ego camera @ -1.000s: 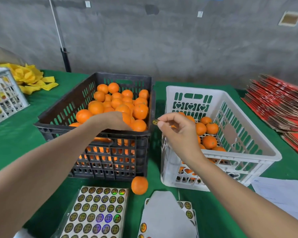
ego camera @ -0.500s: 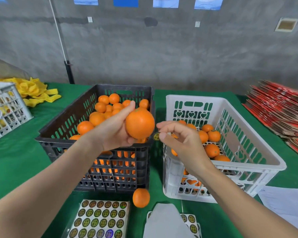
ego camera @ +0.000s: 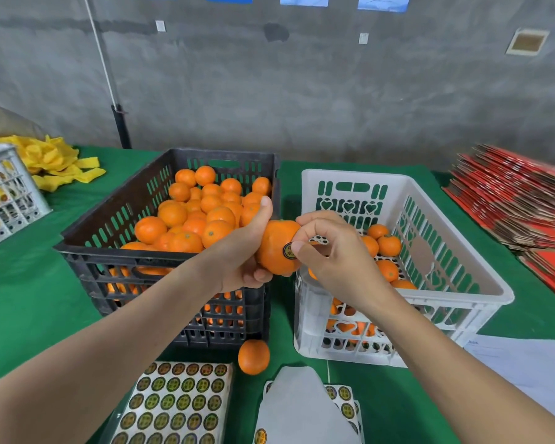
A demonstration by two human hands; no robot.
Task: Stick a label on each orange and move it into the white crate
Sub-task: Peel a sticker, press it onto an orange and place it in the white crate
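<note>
Closing in since half a second ago, my right hand (ego camera: 330,257) now presses the label (ego camera: 288,250) with curled thumb and forefinger onto the orange (ego camera: 271,251) gripped in my left hand (ego camera: 237,261) between black crate (ego camera: 109,251) and white crate (ego camera: 353,175), so transfer rightward seems next.

The black crate (ego camera: 77,248) and the white crate (ego camera: 350,175) are hard plastic with a soft shine. The green cloth (ego camera: 29,299) is matt. The orange (ego camera: 271,251) has smooth, slightly shiny skin. The label (ego camera: 288,250) on it is glossy, and the sheet (ego camera: 177,402) gleams like foil. The wall (ego camera: 302,91) is rough concrete.
</note>
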